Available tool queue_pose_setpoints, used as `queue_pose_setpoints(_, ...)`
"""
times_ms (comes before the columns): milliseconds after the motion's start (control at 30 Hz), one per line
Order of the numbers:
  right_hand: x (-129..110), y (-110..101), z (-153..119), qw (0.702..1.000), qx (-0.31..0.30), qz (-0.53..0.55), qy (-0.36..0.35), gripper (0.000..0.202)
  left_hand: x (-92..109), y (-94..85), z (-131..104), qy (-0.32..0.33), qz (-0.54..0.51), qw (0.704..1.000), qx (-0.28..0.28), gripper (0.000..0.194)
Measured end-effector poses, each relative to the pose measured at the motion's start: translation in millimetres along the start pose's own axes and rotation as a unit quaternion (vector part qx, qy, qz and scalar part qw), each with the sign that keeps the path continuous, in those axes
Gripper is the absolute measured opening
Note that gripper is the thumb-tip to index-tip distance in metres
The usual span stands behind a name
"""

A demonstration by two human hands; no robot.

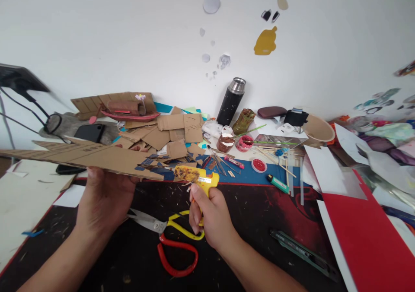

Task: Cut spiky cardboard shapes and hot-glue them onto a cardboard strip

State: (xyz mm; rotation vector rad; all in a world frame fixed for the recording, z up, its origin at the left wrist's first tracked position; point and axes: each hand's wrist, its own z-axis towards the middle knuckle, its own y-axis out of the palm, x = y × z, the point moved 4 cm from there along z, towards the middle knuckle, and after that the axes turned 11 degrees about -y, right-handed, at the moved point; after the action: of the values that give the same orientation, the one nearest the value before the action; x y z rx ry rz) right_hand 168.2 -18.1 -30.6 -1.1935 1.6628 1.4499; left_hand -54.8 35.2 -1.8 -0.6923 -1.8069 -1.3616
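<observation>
My left hand (102,201) grips a long piece of cardboard (97,157) from below, holding it nearly level above the desk. In my right hand (214,214) is a yellow hot glue gun (194,176), its body stained brown. The gun's nozzle points left, at the right end of the cardboard; whether it touches cannot be made out. Beneath both hands lie large scissors (158,227) with one red and one yellow handle loop, blades toward my left wrist. The fingers of my left hand are partly hidden behind the cardboard.
Cardboard scraps (158,136) are heaped behind, with a small model boat (129,112) on top. A black thermos (231,102), paint jars (226,141) and sticks stand or lie further right. A green cutter (301,253) and red sheet (363,240) lie at the right.
</observation>
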Motion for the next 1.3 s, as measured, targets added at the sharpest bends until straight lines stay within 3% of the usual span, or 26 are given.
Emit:
queue_pose_setpoints(333,1.9,-0.2,0.3,1.000,-0.006,-0.004,-0.003,0.075,-3.7,-2.9,0.6,-0.004,-0.026,1.000,0.012,0.065)
queue_pose_setpoints(533,3.2,-0.7,0.3,1.000,-0.003,0.000,0.001,0.074,-2.0,-0.2,-0.8,-0.002,-0.018,1.000,0.006,0.053)
queue_pose_setpoints(733,1.8,-0.2,0.3,1.000,0.000,0.001,-0.002,0.075,0.2,2.9,-1.2,0.002,0.006,1.000,0.007,0.063)
queue_pose_setpoints(1300,4.5,-0.9,1.8,1.000,0.002,0.009,0.001,0.078,0.3,3.5,0.2,0.000,-0.011,1.000,-0.001,0.060)
